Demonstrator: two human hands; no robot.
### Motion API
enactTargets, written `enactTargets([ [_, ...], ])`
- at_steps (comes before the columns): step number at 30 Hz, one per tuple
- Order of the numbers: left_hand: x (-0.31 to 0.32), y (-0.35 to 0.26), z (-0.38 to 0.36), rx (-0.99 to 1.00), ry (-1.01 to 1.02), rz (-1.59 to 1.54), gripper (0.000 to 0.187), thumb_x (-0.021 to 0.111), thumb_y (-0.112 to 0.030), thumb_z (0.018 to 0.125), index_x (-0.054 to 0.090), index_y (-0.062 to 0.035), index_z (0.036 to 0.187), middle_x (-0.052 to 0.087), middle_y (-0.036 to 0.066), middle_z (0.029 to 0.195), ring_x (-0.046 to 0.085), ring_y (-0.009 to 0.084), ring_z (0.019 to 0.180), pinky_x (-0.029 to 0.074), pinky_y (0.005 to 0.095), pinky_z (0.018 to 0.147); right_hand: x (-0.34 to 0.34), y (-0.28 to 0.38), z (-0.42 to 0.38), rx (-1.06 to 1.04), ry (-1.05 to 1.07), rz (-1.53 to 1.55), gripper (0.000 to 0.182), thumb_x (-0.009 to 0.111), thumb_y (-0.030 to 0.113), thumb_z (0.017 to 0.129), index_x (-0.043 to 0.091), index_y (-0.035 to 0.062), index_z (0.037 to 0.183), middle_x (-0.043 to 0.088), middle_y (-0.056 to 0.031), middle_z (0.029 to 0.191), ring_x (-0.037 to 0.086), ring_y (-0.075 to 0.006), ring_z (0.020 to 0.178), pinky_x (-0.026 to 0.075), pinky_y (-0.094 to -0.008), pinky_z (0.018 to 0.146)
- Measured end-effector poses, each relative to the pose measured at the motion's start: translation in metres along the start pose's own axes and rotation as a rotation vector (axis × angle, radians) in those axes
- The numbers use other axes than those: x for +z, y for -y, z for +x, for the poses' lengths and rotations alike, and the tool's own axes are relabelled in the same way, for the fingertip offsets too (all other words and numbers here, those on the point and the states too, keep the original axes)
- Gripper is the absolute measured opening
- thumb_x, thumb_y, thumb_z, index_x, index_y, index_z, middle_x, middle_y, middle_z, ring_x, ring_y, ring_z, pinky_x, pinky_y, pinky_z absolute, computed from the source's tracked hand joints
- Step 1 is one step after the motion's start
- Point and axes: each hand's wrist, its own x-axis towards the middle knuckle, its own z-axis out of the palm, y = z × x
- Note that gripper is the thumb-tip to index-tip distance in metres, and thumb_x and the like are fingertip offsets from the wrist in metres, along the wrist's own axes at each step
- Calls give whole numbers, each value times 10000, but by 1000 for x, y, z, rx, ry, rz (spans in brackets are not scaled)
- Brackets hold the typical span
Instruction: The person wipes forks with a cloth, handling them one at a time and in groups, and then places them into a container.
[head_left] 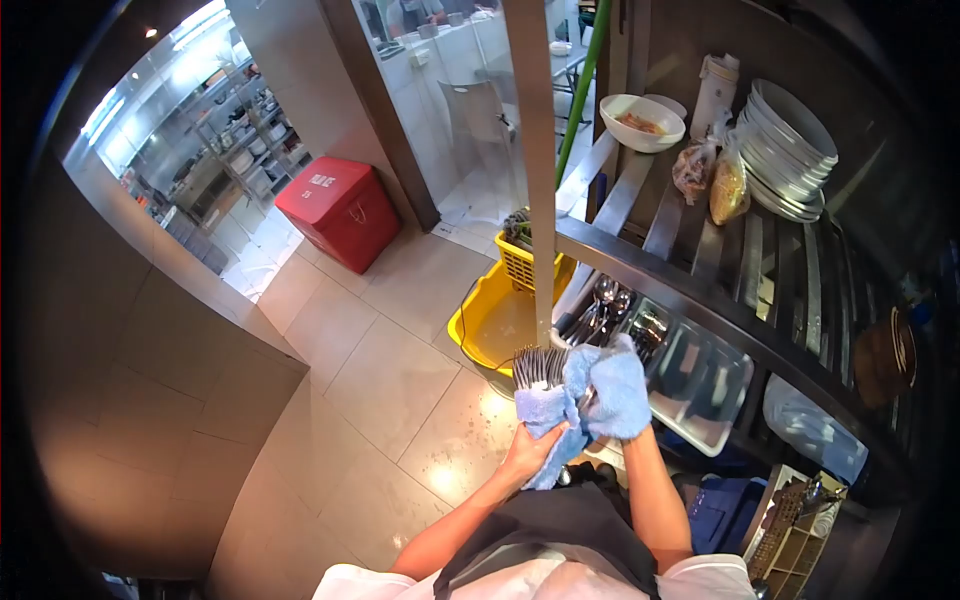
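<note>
My left hand (537, 450) is closed round a bundle of forks (540, 368), gripping them through a light blue cloth (543, 402). The tines point up and away from me. My right hand (638, 440) is covered by the blue cloth, with little more than the wrist showing. It presses the cloth against the right side of the bundle; its fingers are hidden. Just beyond, on the rack, lie spoons (607, 298) and other cutlery in a compartmented plastic tray (705, 378).
A metal slatted shelf (690, 235) on the right holds stacked white plates (790, 150), a bowl of food (643, 122) and bagged food (728, 185). A yellow mop bucket (480, 325) stands ahead on the tiled floor. Farther off is a red cooler box (340, 212). A metal post (540, 180) rises ahead.
</note>
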Motion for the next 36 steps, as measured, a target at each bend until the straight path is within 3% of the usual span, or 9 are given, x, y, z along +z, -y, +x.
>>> enactTargets([
  [4,-2,4,0,82,-15,118,273,625,-97,753,547,-5,997,595,43,892,548,122,825,437,278,764,24,36,-5,584,-545,81,150,558,211,525,524,70,563,488,-98,504,480,-234,516,354,-324,576],
  [6,-6,21,1,97,-30,182,277,626,-93,750,546,-3,1000,596,45,888,550,122,816,440,278,759,33,33,-10,357,-154,-264,189,551,253,539,528,80,611,500,-89,543,490,-251,557,356,-363,611],
  [9,-11,13,0,45,33,179,299,622,-101,752,533,-3,1020,586,50,906,540,122,829,439,279,756,-6,45,-5,138,34,-183,206,541,290,546,523,89,585,500,-111,564,494,-282,606,345,-424,652],
  [10,-10,10,-2,-9,62,88,314,617,-111,757,519,-6,1037,579,50,919,536,124,837,439,279,757,23,38,-13,156,-174,-85,206,542,288,521,522,83,518,495,-148,562,501,-315,655,328,-484,707],
  [15,-9,11,-7,-74,141,-64,370,611,-137,766,475,-16,1087,553,49,976,520,137,883,425,283,792,32,33,-33,103,-184,-40,215,558,274,486,578,65,533,501,-190,585,510,-367,664,319,-541,763],
  [19,-17,14,-8,-161,190,-52,388,656,-149,732,499,-40,1070,562,32,963,528,130,872,430,290,790,-9,32,-25,-57,57,-121,213,575,260,456,564,61,531,499,-160,545,508,-333,557,368,-510,676],
  [23,-9,6,-8,-215,146,-81,310,644,-157,747,547,-47,1020,579,22,933,534,124,857,428,280,779,-2,37,-19,319,70,-209,154,596,243,446,535,131,533,499,-76,527,491,-253,513,364,-374,479],
  [29,-7,11,-7,-203,104,-118,265,627,-116,742,558,-31,984,584,19,897,536,115,818,426,271,765,10,44,-20,836,-93,53,311,639,359,581,546,65,542,511,-124,555,546,-320,595,425,-401,534],
  [36,-7,8,-12,-70,117,-91,256,621,-82,736,552,-15,974,582,22,878,531,110,805,427,270,757,6,44,-25,698,3,-77,366,638,349,645,539,-4,640,523,-197,671,560,-331,645,433,-418,544],
])
